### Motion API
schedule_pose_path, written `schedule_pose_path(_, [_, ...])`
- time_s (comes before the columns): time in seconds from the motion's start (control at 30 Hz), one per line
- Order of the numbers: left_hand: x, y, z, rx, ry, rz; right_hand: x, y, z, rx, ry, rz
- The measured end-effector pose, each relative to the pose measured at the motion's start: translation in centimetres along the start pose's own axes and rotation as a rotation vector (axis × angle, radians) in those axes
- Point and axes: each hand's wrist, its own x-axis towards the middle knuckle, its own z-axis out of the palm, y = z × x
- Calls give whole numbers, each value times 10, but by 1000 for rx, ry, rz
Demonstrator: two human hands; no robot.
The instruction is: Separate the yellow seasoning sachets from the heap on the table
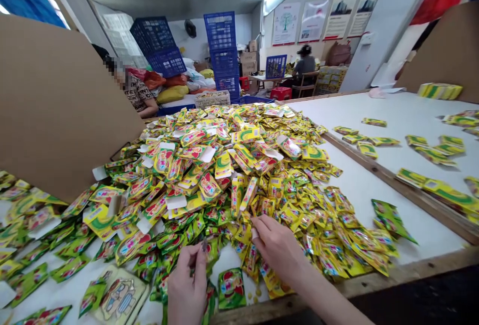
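Observation:
My left hand is at the lower middle, thumb and forefinger pinched on the edge of a green sweet packet. A dark tip shows at its fingertips; I cannot make out what it is. My right hand reaches in from the right with bent fingers closed on a small yellow packet, partly hidden by them. Something white wraps one of its fingers. Another green packet lies flat between the hands at the table edge. Loose yellow packets are heaped beside my right hand.
A large heap of small yellow boxes, some with open flaps, rises ahead. Cardboard stands at left. A wooden strip divides the white table on the right. Blue crates and two other people are beyond.

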Motion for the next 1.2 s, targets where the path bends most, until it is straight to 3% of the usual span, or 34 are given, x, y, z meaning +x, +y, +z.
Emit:
schedule_pose_path(0.07, [-5,8,11,-107,6,-115,-6,-15,-6,30,134,6])
schedule_pose_path(0.13, [-8,20,22,-224,-11,-145,-10,-35,-7,23,236,-39])
schedule_pose_path(0.23, [-6,36,31,-501,-88,-241,-12,-55,-2,-32,292,-122])
schedule_pose_path(0.3, [-2,39,30,-702,-192,-351,-15,-57,0,-3,283,-182])
schedule_pose_path(0.37, [0,36,27,-833,-291,-437,-21,-49,-4,163,210,-247])
schedule_pose_path(0.43, [1,33,22,-860,-341,-457,-28,-37,-12,381,171,-182])
schedule_pose_path(0.5, [-1,33,18,-828,-383,-393,-32,-25,-24,561,178,53])
schedule_pose_path(0.57, [-3,39,17,-766,-428,-239,-32,-14,-34,789,84,282])
schedule_pose_path(0.67, [2,55,21,-630,-471,87,-27,-3,-42,1264,-194,416])
schedule_pose_path(0.7, [8,61,25,-569,-474,170,-26,1,-43,1373,-227,458])
schedule_pose_path(0.77, [24,72,33,-388,-441,279,-25,7,-43,1450,-172,572])
schedule_pose_path(0.87, [54,82,51,85,-261,358,-30,18,-42,1411,-65,696])
schedule_pose_path(0.93, [68,84,61,362,-179,386,-35,28,-44,1392,-7,751])
schedule_pose_path(1.0, [75,82,65,460,-164,410,-38,39,-48,1387,13,760])
schedule_pose_path(1.1, [75,78,55,445,-133,457,-37,56,-57,1380,-24,646])
schedule_pose_path(1.2, [70,75,31,361,-168,554,-27,62,-61,1343,-26,525])
